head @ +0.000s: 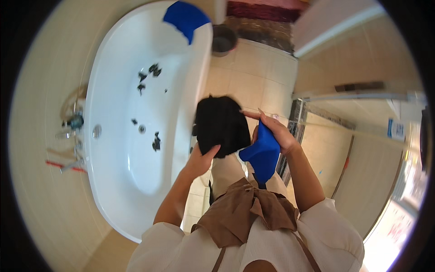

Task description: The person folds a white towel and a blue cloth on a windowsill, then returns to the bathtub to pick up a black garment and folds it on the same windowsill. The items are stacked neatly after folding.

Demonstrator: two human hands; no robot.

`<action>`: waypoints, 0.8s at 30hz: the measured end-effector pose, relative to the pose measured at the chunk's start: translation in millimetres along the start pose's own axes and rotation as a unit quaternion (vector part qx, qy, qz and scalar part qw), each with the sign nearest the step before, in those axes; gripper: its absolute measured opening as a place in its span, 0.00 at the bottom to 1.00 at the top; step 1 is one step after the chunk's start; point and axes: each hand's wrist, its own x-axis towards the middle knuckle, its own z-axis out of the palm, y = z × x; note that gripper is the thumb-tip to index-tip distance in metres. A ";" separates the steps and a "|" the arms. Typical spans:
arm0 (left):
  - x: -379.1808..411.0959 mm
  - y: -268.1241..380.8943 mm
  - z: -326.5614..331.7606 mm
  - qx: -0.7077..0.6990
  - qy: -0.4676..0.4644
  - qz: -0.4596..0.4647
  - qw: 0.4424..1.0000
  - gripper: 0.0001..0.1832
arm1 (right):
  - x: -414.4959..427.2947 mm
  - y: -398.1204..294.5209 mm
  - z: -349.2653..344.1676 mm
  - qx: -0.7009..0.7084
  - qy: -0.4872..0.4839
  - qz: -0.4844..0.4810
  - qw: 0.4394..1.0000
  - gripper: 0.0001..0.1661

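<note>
In front of my body is a black boxy object (222,125), perhaps a bag or a bin; its dark surface hides the detail. My left hand (201,161) grips its lower left corner, with the thumb across the near face. A blue cloth (266,153) hangs folded from my right hand (277,131), whose extended fingertip reaches the right edge of the black object. To the left stands a white bathtub (136,173). Dark crumpled scraps (155,69) lie scattered on its floor, some around the metal drain (142,129).
Another blue cloth (187,17) drapes over the tub's far rim. Beside that end, a dark bucket (224,39) stands on the tiled floor (251,71). A tap and bottle (75,121) line the tub's left side. A dark stone threshold (295,117) runs along the right.
</note>
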 end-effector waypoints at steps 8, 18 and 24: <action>26.9 66.4 104.0 -0.237 -0.342 -0.092 0.904 0.26 | -138.9 64.8 -90.0 -0.351 0.173 0.089 0.916 0.29; 0.5 110.2 314.5 -0.193 -0.550 -0.117 0.804 0.29 | -322.3 92.1 -110.7 -0.213 0.285 -0.119 0.927 0.31; -11.7 99.7 423.9 -0.210 -0.605 -0.170 0.749 0.34 | -409.2 133.0 -144.7 0.035 0.390 -0.265 0.881 0.09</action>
